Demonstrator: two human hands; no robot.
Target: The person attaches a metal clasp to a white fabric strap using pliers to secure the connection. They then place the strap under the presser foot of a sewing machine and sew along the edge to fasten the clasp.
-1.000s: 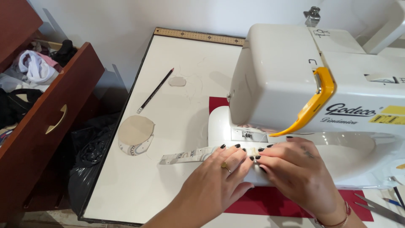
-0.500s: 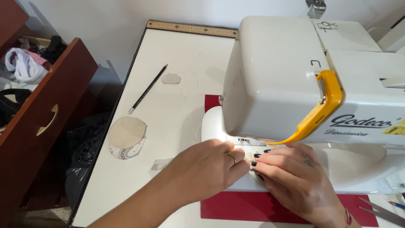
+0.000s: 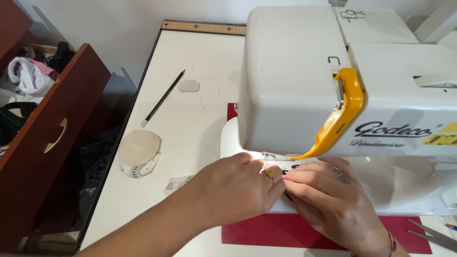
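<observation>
Pressing down together under the head of the cream sewing machine (image 3: pixel 342 76), the left hand (image 3: pixel 238 190) and the right hand (image 3: pixel 328 200) meet fingertip to fingertip on the machine's lit bed. The left hand's fingers are curled, knuckles up, pinning a narrow strip of pale patterned fabric (image 3: pixel 178 182) whose free end pokes out to the left of the wrist onto the white table (image 3: pixel 190 128). The right hand lies flatter, fingers stretched toward the needle area and pushing on the same strip; whether it pinches anything I cannot tell, since the left hand covers the contact. The needle itself is hidden by the machine head and its yellow handle (image 3: pixel 340 114). A red mat (image 3: pixel 266 231) shows under the machine, reaching close to the table's near edge. To the left lies open tabletop with 3 loose things well apart: a round fabric piece (image 3: pixel 139 153), a pencil (image 3: pixel 163 98) and a small oval scrap (image 3: pixel 189 86). A ruler (image 3: pixel 204 27) lines the far edge. Beyond the left edge stands an open wooden drawer (image 3: pixel 52 123); scissor blades (image 3: pixel 435 234) rest at the right.
</observation>
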